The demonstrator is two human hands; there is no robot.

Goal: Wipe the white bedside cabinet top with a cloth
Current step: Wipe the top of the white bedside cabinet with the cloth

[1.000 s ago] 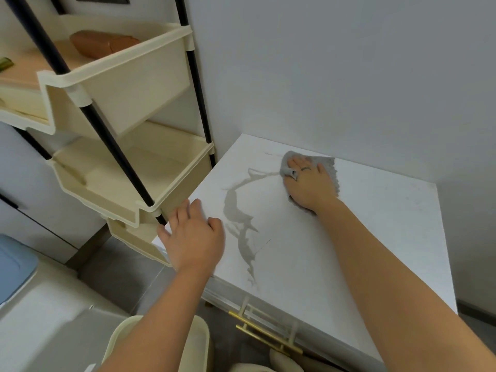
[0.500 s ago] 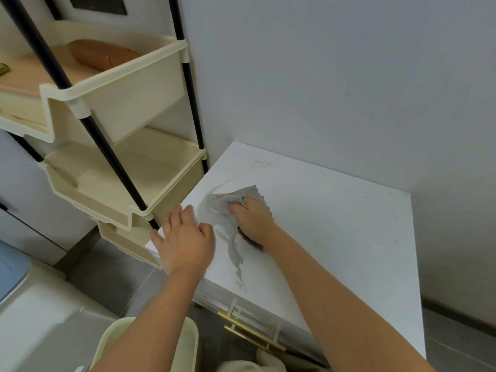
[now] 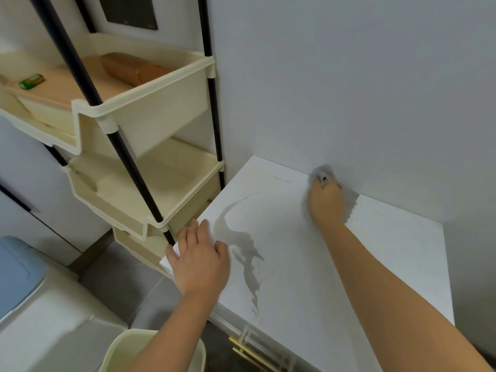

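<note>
Wiping looks partway done: the right hand (image 3: 326,206) presses the grey cloth (image 3: 351,201) against the white cabinet top (image 3: 375,264) by the wall, finger curl too blurred to tell, while the left hand (image 3: 200,261) rests flat and empty beside an unwiped wet streak (image 3: 247,245).

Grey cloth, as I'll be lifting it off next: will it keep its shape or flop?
Probably floppy: the grey cloth bunches around the right hand, its edge lying ragged beside it. Likely light, since it crumples so easily. Possibly damp, given the wet-looking streak on the cabinet top, so it might cling.
</note>
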